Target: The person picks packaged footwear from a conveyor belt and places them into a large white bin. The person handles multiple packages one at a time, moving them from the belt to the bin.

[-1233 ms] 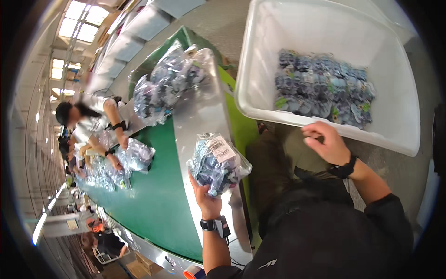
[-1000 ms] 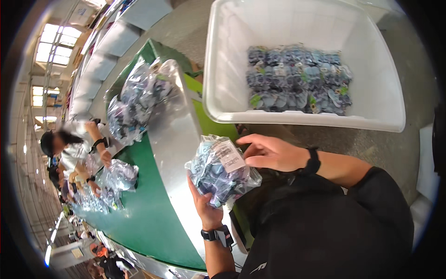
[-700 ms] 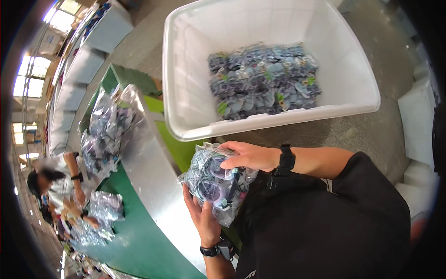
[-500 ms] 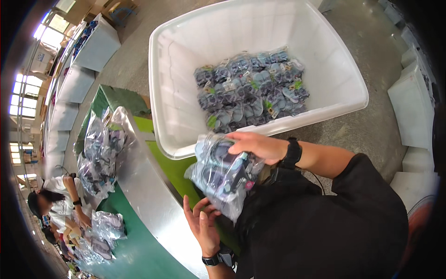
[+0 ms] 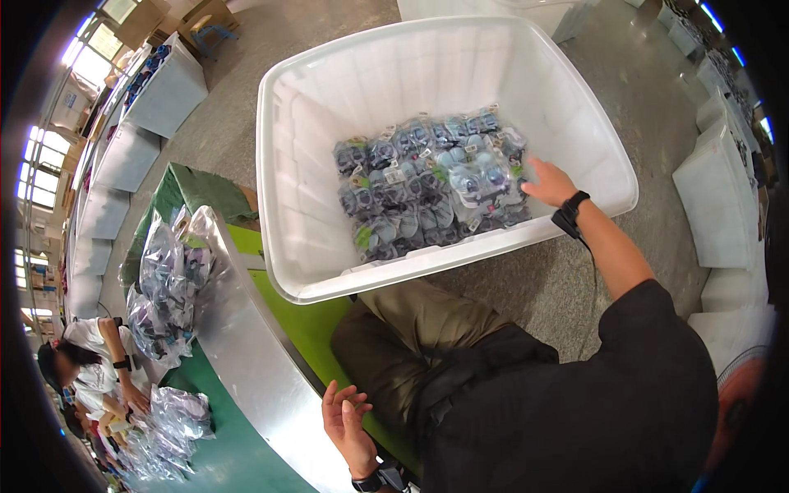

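My right hand [image 5: 549, 182] reaches over the near right part of the white plastic bin [image 5: 448, 246]. Its fingers are apart, and just left of them a clear plastic bag of blue and purple shoes [image 5: 479, 177] is over the pile. I cannot tell whether that bag rests on the others. Rows of similar bagged shoes [image 5: 382, 197], some with green tags, cover the bin's bottom. Near the metal edge of the worktable [image 5: 255, 361], my left hand [image 5: 348, 427] is raised with loosely spread fingers and nothing in it.
More bagged shoes [image 5: 168, 279] are heaped at the table's far left end, beside a green cloth-covered block [image 5: 205, 193]. A co-worker in white [image 5: 103, 361] handles bags [image 5: 177, 415] at the left. White bins [image 5: 168, 86] line both sides of the floor.
The bag of shoes has gone from in front of my body into the bin. My right hand moved forward and right with it and let go; my left hand dropped back slightly.
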{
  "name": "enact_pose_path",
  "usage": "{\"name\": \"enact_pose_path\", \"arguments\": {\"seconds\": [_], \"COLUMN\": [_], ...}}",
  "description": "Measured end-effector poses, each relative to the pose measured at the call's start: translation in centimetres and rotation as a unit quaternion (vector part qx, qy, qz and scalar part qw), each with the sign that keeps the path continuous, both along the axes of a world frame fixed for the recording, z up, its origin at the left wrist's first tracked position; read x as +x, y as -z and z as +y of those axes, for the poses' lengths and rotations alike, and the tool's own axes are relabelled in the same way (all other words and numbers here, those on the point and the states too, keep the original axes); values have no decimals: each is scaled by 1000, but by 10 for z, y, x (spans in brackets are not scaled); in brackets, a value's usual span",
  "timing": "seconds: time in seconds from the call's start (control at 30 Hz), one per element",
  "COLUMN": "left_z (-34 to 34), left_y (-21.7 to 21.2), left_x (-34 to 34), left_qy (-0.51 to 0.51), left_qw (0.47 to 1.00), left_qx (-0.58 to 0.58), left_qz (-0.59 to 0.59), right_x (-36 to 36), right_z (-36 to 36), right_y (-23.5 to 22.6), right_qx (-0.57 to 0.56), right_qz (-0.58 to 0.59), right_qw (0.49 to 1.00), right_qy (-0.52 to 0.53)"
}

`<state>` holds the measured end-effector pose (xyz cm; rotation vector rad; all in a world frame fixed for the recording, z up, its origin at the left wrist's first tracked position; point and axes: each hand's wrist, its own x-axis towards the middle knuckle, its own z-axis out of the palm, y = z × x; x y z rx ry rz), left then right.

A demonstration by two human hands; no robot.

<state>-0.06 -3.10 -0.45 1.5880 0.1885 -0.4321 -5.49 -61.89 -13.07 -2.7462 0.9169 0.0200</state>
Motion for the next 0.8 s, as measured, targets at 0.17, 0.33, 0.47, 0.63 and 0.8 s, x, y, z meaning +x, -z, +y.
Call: {"name": "enact_pose_path", "arguments": {"seconds": [0.17, 0.33, 0.47, 0.63, 0.8], "left_z": [8, 13, 23, 54, 100], "left_y": [3, 0, -6, -13, -13], "left_x": [-1, 0, -2, 7, 23], "left_qy": [-10, -13, -23, -7, -65], "left_qw": [1000, 1000, 999, 999, 996], "left_qx": [-1, 6, 37, 37, 29], "left_qz": [11, 7, 13, -2, -52], "right_x": [-6, 16, 34, 57, 68], "right_z": [33, 94, 145, 192, 217], "right_y": [-8, -31, -33, -38, -31], "right_qx": [323, 370, 340, 290, 175], "right_qz": [-63, -62, -123, -187, -212], "right_qw": [944, 921, 910, 899, 934], "right_qy": [-36, -104, -204, -271, -230]}}
